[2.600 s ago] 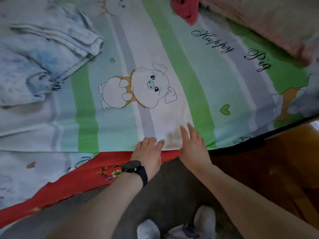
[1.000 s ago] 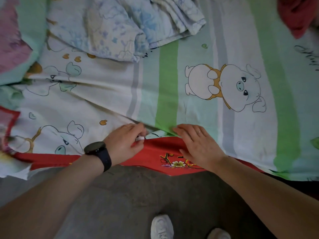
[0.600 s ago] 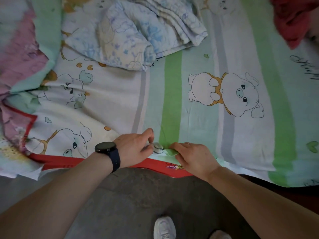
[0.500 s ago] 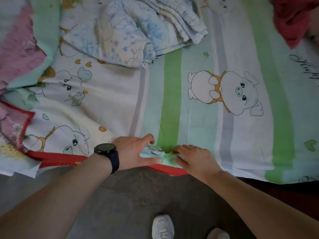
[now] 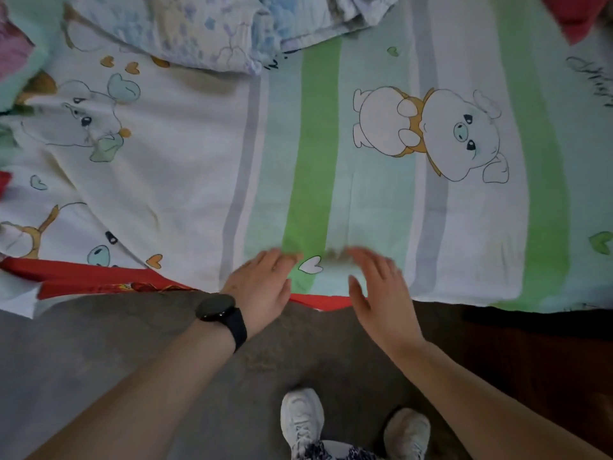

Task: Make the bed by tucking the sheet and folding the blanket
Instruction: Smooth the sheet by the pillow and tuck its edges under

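A striped sheet [image 5: 381,207] with green bands and cartoon pigs covers the bed. Its near edge lies over a red layer [image 5: 99,280] that shows along the bedside. My left hand [image 5: 262,287], with a black watch on the wrist, lies flat on the sheet's near edge, fingers straight. My right hand [image 5: 378,290] is flat beside it, fingers extended and blurred by motion. A white heart print sits between the two hands. A crumpled pale blue floral blanket [image 5: 232,24] lies at the back of the bed.
Grey floor [image 5: 99,360] runs along the bedside, with my white shoes [image 5: 302,419] below. A dark wooden bed frame [image 5: 530,353] shows at the right. A red cloth [image 5: 577,14] lies at the top right corner, and pink and teal bedding [image 5: 16,54] at the top left.
Both hands have let go of the pinched sheet edge and now lie flat on it. The sheet edge sits lower, covering more of the red layer between the hands.
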A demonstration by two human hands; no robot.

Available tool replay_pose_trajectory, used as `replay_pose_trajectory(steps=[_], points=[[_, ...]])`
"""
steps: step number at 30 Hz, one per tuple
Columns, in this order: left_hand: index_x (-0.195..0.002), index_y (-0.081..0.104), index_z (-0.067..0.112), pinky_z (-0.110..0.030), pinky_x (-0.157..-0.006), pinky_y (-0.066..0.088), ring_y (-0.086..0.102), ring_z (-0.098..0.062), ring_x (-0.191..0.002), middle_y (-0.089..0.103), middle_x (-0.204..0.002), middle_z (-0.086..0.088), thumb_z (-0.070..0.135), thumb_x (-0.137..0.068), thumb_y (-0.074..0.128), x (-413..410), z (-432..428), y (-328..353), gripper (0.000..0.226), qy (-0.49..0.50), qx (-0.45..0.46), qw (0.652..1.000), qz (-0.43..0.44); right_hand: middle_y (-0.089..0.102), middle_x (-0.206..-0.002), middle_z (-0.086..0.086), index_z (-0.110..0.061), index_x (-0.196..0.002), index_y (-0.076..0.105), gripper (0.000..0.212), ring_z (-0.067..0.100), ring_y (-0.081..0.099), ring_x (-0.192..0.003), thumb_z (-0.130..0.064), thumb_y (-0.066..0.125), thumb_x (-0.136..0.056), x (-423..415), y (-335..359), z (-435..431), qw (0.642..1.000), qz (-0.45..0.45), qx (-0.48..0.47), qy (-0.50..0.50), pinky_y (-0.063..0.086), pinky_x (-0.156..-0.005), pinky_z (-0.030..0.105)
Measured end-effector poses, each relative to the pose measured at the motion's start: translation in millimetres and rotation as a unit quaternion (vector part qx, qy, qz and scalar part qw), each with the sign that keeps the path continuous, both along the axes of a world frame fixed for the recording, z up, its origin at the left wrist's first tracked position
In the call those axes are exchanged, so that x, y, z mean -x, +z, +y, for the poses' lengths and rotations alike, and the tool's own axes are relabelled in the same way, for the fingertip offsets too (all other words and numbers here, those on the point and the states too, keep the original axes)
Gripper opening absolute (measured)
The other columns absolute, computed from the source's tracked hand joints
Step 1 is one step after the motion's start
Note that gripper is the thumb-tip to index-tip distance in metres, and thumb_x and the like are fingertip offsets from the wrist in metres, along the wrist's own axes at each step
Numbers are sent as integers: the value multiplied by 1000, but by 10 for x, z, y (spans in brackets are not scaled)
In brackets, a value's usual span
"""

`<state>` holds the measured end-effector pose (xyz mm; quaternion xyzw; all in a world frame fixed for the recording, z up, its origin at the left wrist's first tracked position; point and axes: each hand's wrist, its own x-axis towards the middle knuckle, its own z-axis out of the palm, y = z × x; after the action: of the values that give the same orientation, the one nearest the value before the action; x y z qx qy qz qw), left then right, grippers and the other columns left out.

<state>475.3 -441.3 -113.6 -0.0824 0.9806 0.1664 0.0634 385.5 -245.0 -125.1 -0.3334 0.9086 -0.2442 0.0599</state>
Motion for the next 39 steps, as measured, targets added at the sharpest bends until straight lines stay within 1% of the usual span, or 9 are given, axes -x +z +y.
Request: replay_pose_trajectory(steps=[3, 7, 13, 18, 21, 24, 26, 30, 39], points=[[-148, 14, 33, -54, -116, 9, 0, -33, -144, 8, -157, -9, 29, -83, 49, 204, 146, -137, 74, 13, 58, 998, 19, 9, -160, -5, -29, -152, 14, 63, 17, 1, -148, -26, 42, -95, 141, -75, -38, 996, -23, -66, -54, 2, -118, 51], [-147, -15, 34, -58, -114, -5, -36, -36, -135, -41, -147, -8, 31, -87, 50, 31, 517, -374, 88, -36, 85, 976, -196, 0, -161, -1, -30, -147, 29, 68, 28, -10, -147, -35, 58, -86, -201, -348, 316, 962, -37, -253, 101, 14, -115, 59], [-118, 49, 25, -35, -88, 43, 55, -25, -114, 59, -123, -2, 31, -94, 37, -14, 1025, -358, 28, 55, -83, 969, -224, 62, -113, -5, -27, -106, 62, 22, 19, 60, -103, -20, 46, -93, -374, -549, 356, 945, -288, -113, -103, 48, -86, 33], [-101, 58, 22, -32, -79, 43, 60, -31, -104, 65, -112, -8, 29, -93, 39, 95, 1157, -917, 21, 245, -207, 917, -236, 67, -98, 2, -20, -96, 63, 17, 23, 61, -92, -21, 46, -95, -266, -936, 314, 878, -408, -18, -249, 47, -80, 32], [-107, 58, 11, -35, -86, 50, 65, -30, -94, 66, -110, -13, 23, -92, 46, 207, 1277, -1306, 23, 432, -381, 793, -195, 63, -96, 22, -14, -88, 58, 15, 32, 60, -84, -9, 44, -93, -237, -1114, 281, 786, -501, 95, -350, 48, -72, 35], [-93, 57, 7, -34, -65, 51, 63, -23, -68, 63, -98, -12, 19, -95, 47, 291, 1330, -1515, 16, 601, -544, 575, -111, 31, -135, 44, 17, -128, 39, 41, 46, 48, -120, -9, 23, -100, -97, -1120, 344, 548, -637, 269, -471, 41, -103, 40], [-113, 56, 6, -32, -66, 50, 62, -25, -90, 59, -112, -12, 31, -98, 42, 312, 1326, -1646, 32, 652, -601, 459, -60, 39, -137, 36, 5, -145, 25, 45, 39, 45, -127, -9, 20, -102, -24, -1180, 411, 462, -647, 361, -487, 42, -105, 36], [-143, 35, 10, -35, -107, 31, 37, -29, -135, 39, -146, -14, 50, -97, 34, 277, 1339, -1779, 61, 653, -689, 310, 45, 65, -117, 7, -18, -129, 49, 44, 21, 67, -100, 1, 55, -90, -60, -1359, 482, 567, -572, 383, -453, 55, -87, 36], [-96, 57, 12, -28, -66, 48, 57, -15, -76, 57, -82, -1, 11, -96, 38, 531, 1168, -1592, 19, 699, -655, 256, 132, 68, -84, 7, -15, -96, 61, 10, 17, 65, -74, -6, 57, -91, 59, -1253, 424, 610, -535, 338, -477, 53, -73, 25]])
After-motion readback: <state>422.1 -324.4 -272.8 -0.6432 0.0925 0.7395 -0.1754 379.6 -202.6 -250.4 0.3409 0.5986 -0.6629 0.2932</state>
